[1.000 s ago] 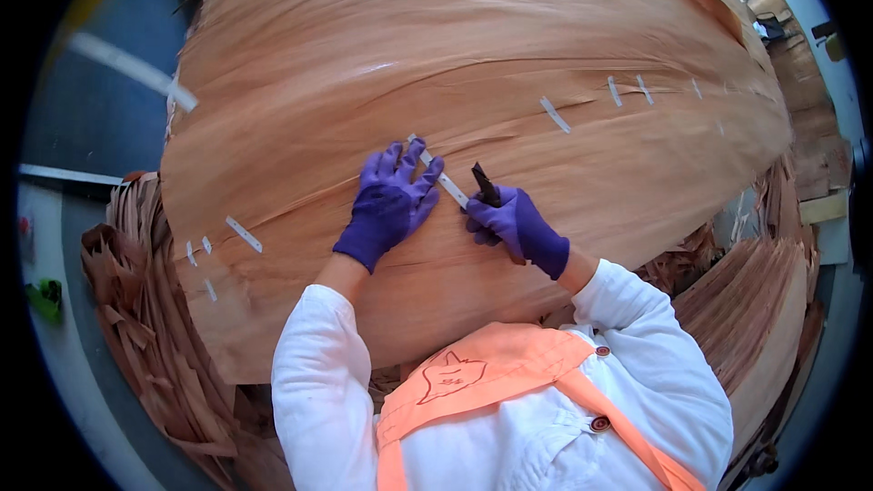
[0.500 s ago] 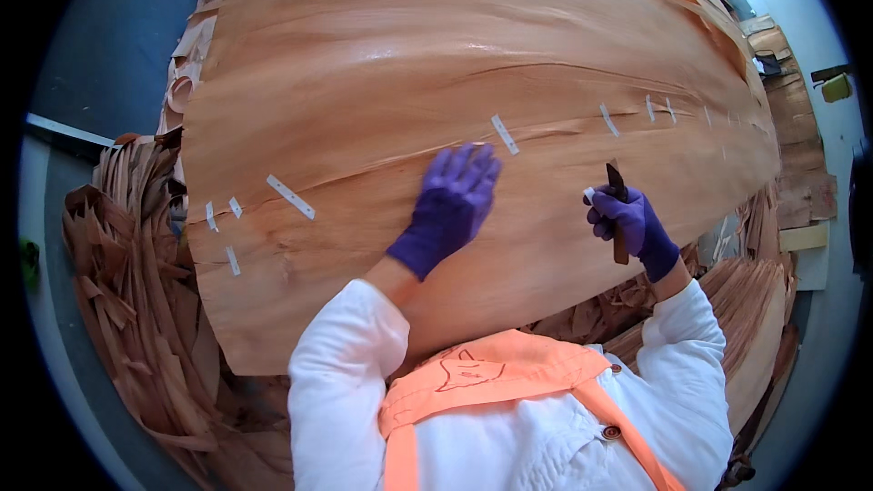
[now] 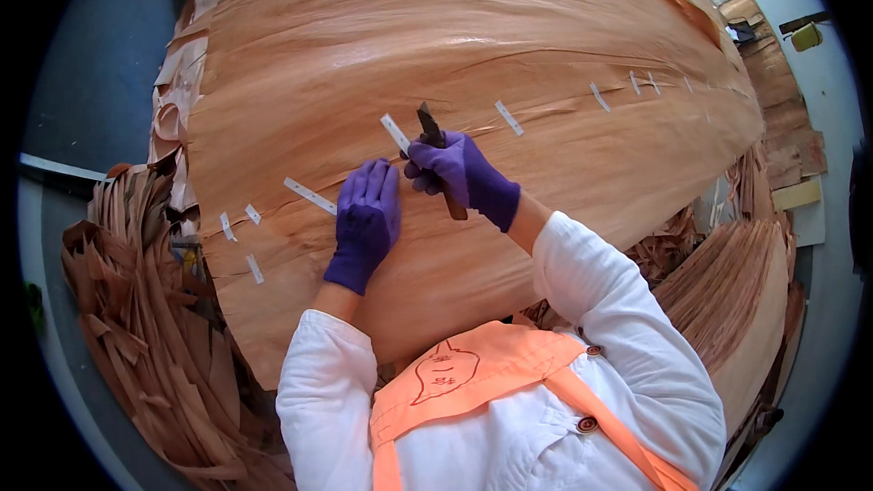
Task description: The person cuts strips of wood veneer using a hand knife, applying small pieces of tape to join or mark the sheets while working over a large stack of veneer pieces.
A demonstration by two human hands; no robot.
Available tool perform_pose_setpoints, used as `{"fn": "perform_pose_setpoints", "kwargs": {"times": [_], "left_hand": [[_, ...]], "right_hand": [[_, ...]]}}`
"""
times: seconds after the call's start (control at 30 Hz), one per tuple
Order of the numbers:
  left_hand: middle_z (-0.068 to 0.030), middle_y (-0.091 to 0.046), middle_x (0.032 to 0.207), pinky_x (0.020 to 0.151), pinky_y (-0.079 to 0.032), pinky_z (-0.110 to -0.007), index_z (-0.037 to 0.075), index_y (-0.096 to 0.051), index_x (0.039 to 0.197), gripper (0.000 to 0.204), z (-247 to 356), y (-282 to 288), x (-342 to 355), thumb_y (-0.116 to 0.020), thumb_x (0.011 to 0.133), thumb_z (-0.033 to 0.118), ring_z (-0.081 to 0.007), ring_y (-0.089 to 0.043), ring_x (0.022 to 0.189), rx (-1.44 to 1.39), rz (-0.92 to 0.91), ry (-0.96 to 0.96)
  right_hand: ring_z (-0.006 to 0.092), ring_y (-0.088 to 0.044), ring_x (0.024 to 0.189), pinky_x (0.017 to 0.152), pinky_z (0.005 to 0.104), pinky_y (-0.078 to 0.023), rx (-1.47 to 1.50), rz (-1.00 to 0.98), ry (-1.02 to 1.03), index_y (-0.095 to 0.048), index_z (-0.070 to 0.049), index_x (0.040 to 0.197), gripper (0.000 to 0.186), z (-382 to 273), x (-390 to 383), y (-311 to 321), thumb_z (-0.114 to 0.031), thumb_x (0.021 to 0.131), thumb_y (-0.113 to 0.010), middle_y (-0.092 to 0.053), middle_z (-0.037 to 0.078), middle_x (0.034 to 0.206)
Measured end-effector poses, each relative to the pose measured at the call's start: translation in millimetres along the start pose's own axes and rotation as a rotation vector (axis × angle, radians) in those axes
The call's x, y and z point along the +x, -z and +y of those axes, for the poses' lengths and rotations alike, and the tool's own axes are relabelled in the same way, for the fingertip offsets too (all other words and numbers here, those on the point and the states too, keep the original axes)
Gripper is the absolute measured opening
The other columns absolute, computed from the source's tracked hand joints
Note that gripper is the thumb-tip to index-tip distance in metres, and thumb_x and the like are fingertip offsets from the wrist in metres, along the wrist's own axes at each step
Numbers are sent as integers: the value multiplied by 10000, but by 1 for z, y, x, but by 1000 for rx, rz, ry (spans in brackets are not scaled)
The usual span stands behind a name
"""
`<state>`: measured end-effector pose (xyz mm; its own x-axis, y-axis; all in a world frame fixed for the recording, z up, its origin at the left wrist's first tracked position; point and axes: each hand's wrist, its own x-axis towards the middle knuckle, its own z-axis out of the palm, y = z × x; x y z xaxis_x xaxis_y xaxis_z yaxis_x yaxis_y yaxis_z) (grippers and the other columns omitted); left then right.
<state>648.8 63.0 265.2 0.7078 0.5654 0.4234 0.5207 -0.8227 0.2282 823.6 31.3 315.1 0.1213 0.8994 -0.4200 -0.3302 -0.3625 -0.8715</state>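
A broad sheet of reddish-brown wood veneer (image 3: 436, 273) spreads before me, with a split running across it. My left hand (image 3: 367, 214), in a purple glove, lies flat with fingers stretched beside the split, near a strip of white tape (image 3: 310, 195) bridging it. My right hand (image 3: 446, 168), gloved alike, is closed round a knife (image 3: 430, 125) with a dark blade pointing away and a brown handle below the fist. Its fingertips also pinch the near end of a white tape piece (image 3: 395, 134) at the split. Whether that piece's far end touches the veneer, I cannot tell.
More tape strips (image 3: 509, 118) cross the split to the right, and several short ones (image 3: 228, 226) sit at the left edge. Loose veneer scraps (image 3: 155, 309) hang in heaps on the left. Stacked veneer (image 3: 727, 300) stands at the lower right.
My right hand has swung left to the split, carrying the knife and the tape piece. My left hand has slid left along the veneer, towards the taped strip there.
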Motion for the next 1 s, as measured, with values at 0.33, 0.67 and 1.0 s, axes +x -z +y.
{"fn": "perform_pose_setpoints", "kwargs": {"times": [0.33, 0.67, 1.0], "left_hand": [[-173, -529, 1211, 1009, -339, -434, -14, -521, 1175, 420, -1, -12, -4, -570, 787, 138, -317, -466, 1175, -11, 41, 21], [-66, -494, 1315, 908, -383, -433, 88, -515, 1255, 486, 2, -3, 16, -520, 774, 155, -277, -492, 1062, 44, -106, 39], [-86, -547, 1248, 792, -411, -431, 76, -568, 1183, 435, -3, 0, 13, -554, 775, 227, -268, -524, 989, 134, -133, -4]], "right_hand": [[131, -560, 554, 481, 234, -431, -18, 34, -126, -586, -5, 906, 192, 32, -2, 5, -193, 871, -569, -606, 72, 730], [106, -562, 602, 538, 230, -456, -46, 60, -63, -595, -20, 902, 167, 35, -1, 3, -182, 862, -604, -610, 47, 750], [96, -531, 544, 481, 247, -418, -427, 22, -98, -600, -15, 795, 169, 17, 5, 2, -176, 844, -614, -593, 41, 664]]}}
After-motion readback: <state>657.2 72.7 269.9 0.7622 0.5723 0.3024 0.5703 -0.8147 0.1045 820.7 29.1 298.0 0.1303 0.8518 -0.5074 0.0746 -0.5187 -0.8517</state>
